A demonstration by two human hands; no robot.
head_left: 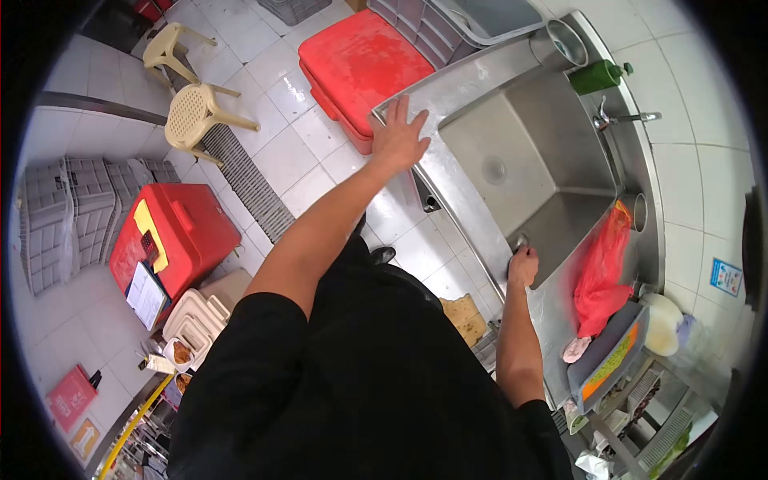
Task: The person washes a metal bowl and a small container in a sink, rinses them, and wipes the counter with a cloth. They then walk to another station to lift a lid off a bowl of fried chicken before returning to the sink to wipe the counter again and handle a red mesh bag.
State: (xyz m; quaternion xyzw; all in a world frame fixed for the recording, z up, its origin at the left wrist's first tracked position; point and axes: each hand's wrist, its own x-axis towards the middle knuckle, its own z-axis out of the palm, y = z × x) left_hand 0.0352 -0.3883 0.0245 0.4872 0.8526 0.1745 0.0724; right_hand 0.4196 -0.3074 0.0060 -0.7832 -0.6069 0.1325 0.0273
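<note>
My left hand point(398, 138) lies with fingers spread on the corner of the steel counter point(436, 108), beside the closed red bin. My right hand point(524, 266) is closed at the near rim of the stainless sink point(512, 132). A small silvery, rounded thing point(522, 239) shows at its fingertips; its kind is too small to make out. The sink's drain point(494, 169) is in view. A red plastic bag point(602, 276) lies on the counter to the right of that hand.
A faucet point(612, 120), green bottle point(596, 78) and steel container point(562, 44) line the back edge. A red lidded bin point(360, 60) abuts the counter. Behind on the left are another red box point(196, 228) and plastic stools point(194, 116). A grey tray point(612, 360) stands at right.
</note>
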